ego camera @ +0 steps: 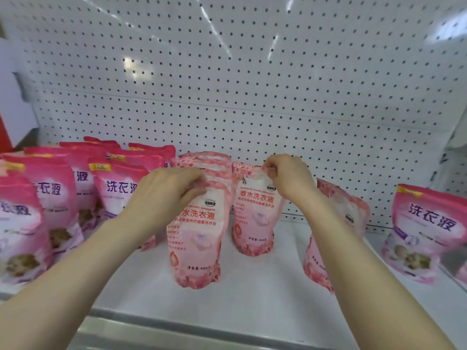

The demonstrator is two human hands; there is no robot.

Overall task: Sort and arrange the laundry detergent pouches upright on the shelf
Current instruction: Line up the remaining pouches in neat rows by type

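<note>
Several pale pink floral detergent pouches stand on the white shelf (252, 294). My left hand (164, 195) grips the top of the front pouch (195, 248) in a row of such pouches at the centre. My right hand (288, 178) pinches the top edge of a second upright floral pouch (254, 223) just to the right. A third floral pouch (353, 213) stands behind my right forearm and is partly hidden by it.
Several darker pink pouches (50, 198) stand in rows at the left. One more dark pink pouch (424, 231) stands at the far right. A white pegboard (240, 84) backs the shelf. Bare shelf lies in front of the floral pouches.
</note>
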